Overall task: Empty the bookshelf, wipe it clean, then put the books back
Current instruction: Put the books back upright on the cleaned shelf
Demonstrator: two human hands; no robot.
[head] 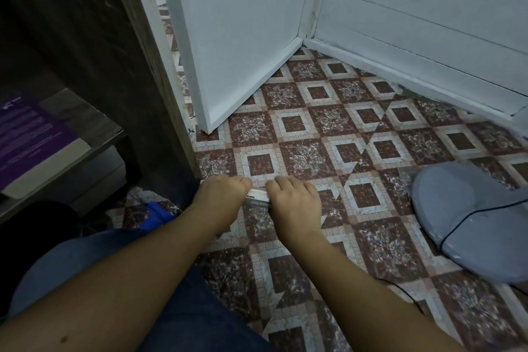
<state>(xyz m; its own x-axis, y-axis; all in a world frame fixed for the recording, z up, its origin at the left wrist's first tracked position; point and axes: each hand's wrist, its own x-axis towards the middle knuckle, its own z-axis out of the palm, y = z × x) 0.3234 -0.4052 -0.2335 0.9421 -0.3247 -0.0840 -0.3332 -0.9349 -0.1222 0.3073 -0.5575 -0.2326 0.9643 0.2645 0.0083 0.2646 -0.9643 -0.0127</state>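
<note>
Left hand point(221, 194), right hand point(294, 203), book point(258, 196) gripped between

On the pale edge of the book point(258, 199) held between the left hand point(221, 194) and the right hand point(294, 200), small dark capitals are printed, of which only "KARYA" can be made out. A second line below it is seen upside down and cannot be read. White lines of print on the purple book point(31, 134) in the bookshelf point(88, 116) are too blurred to be read.

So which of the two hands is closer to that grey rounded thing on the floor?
Right. The right hand sits left of the grey rounded thing, patterned floor between them; the left hand is farther left again, next to the bookshelf. Both grip one book.
</note>
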